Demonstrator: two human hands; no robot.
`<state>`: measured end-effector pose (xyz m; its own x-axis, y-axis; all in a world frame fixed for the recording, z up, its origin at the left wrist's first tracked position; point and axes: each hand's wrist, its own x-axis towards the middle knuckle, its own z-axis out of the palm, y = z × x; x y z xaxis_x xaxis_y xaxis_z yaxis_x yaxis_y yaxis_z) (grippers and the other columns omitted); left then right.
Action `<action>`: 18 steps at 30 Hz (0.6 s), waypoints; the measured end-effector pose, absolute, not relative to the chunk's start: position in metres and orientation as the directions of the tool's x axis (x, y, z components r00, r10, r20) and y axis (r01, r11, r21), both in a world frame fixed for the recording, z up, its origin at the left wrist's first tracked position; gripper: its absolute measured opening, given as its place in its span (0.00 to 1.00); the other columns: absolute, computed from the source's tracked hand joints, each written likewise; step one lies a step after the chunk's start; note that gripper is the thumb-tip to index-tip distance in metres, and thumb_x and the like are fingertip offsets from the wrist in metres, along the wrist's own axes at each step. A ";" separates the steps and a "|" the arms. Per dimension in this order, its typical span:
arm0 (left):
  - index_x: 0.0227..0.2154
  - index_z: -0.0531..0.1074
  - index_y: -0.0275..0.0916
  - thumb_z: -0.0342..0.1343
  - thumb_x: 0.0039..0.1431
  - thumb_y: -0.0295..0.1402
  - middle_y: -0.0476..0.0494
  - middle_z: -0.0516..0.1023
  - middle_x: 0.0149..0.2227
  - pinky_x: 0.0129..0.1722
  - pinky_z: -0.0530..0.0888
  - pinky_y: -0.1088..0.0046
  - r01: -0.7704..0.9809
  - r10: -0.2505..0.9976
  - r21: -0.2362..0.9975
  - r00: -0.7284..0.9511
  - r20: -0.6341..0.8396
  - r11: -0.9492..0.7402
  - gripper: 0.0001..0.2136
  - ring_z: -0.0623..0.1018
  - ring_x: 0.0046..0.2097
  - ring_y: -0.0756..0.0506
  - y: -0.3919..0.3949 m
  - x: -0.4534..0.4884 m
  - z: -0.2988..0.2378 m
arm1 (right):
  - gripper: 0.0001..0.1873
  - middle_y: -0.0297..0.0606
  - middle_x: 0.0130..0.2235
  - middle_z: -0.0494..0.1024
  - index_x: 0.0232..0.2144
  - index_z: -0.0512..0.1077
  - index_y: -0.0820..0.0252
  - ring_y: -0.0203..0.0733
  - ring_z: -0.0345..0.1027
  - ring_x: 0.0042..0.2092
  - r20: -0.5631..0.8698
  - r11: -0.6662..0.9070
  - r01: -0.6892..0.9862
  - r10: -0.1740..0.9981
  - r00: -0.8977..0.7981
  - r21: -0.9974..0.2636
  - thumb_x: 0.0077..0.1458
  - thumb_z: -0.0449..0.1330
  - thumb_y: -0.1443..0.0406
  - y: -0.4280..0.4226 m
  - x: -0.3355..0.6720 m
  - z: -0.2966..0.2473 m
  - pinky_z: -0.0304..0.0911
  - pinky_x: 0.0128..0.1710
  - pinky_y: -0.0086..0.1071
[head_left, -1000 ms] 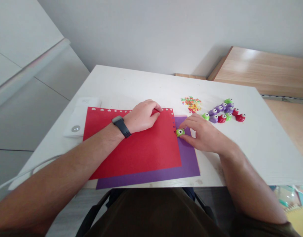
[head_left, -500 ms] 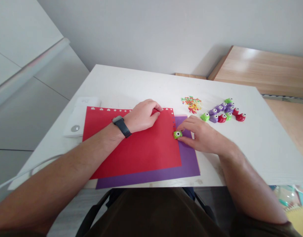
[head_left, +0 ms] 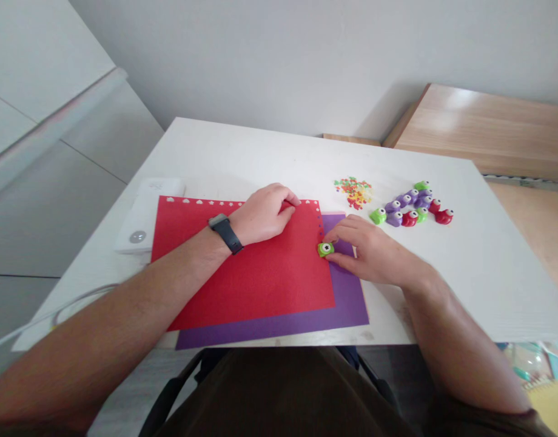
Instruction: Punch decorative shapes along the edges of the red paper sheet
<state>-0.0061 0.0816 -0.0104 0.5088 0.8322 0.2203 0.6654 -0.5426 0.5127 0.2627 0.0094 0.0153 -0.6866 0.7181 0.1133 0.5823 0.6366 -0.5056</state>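
Near the right edge of a red sheet of paper (head_left: 261,279), my right hand (head_left: 370,249) pinches a small green craft punch (head_left: 326,249) between thumb and fingers. A black star marks the punch's white button. The punch sits over the paper's edge, just below a column of small punched holes. My left hand (head_left: 267,212), curled, lies on the sheet's top edge, with thumb and forefinger close together at the paper. Cut-out shapes run along that top edge, partly covered by this hand. Under the red sheet lies a purple sheet (head_left: 347,297), showing at the right and bottom.
Several green, purple and red punches (head_left: 409,217) stand at the right of the white table (head_left: 465,273). A pile of colourful paper cut-outs (head_left: 354,191) lies left of them. A white device (head_left: 137,221) and a cable (head_left: 74,300) are at the left.
The green punch has shifted very slightly left and down along the paper's right edge, still in my right hand. My left hand stays at the top edge.
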 end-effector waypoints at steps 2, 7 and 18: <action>0.42 0.78 0.37 0.53 0.64 0.30 0.40 0.82 0.46 0.55 0.76 0.59 0.660 0.830 0.515 0.509 0.227 -0.546 0.09 0.81 0.50 0.40 0.082 -0.006 -0.011 | 0.09 0.39 0.45 0.82 0.46 0.77 0.54 0.49 0.72 0.49 0.113 0.644 0.578 0.711 -0.694 -0.501 0.63 0.66 0.65 0.009 0.263 0.015 0.66 0.53 0.43; 0.42 0.78 0.37 0.54 0.64 0.30 0.40 0.82 0.46 0.55 0.76 0.59 0.657 0.826 0.512 0.511 0.239 -0.554 0.09 0.81 0.49 0.40 0.082 -0.006 -0.013 | 0.08 0.38 0.44 0.82 0.46 0.76 0.55 0.49 0.72 0.48 0.120 0.659 0.576 0.701 -0.703 -0.484 0.64 0.66 0.65 0.009 0.262 0.017 0.66 0.53 0.44; 0.42 0.77 0.37 0.55 0.64 0.30 0.40 0.81 0.45 0.55 0.76 0.59 0.641 0.815 0.513 0.520 0.257 -0.571 0.08 0.80 0.49 0.40 0.081 -0.006 -0.015 | 0.08 0.38 0.45 0.82 0.46 0.76 0.55 0.48 0.72 0.49 0.114 0.653 0.584 0.708 -0.697 -0.481 0.63 0.66 0.65 0.008 0.261 0.019 0.66 0.52 0.43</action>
<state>-0.0060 0.0812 -0.0149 0.5196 0.8148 0.2571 0.6412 -0.5707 0.5130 0.2611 0.0078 0.0187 -0.6975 0.7075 0.1138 0.5844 0.6534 -0.4812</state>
